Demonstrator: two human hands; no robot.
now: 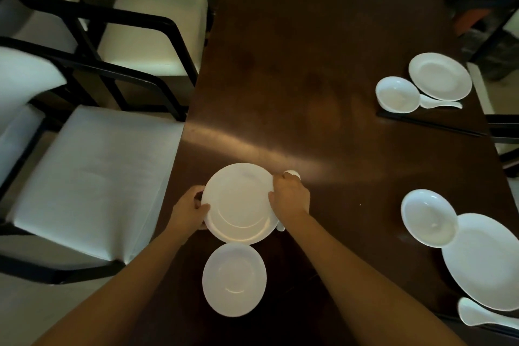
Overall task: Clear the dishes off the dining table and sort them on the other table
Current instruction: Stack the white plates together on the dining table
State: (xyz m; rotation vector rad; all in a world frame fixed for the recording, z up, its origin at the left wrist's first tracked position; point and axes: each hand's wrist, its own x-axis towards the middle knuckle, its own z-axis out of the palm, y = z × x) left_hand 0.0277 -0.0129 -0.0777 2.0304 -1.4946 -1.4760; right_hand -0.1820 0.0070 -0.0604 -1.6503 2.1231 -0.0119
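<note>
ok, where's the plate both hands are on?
Head view, lower centre: the plate is at the dining table's left edge, gripped between left hand and right hand, just beyond a smaller plate.

wide bare stretch of dark table [295, 70] ahead of us, open lane up centre. near edge crowded: large plate [238, 205] between our hands, small bowl [234, 279] just behind it toward us. right side blocked by two settings: far plate [440, 76], far bowl [397, 94], spoon [438, 104], chopsticks [429, 125]; near bowl [428, 218] overlapping big plate [483, 261]. left flank hemmed by chairs [92, 166] close against table edge.
</note>
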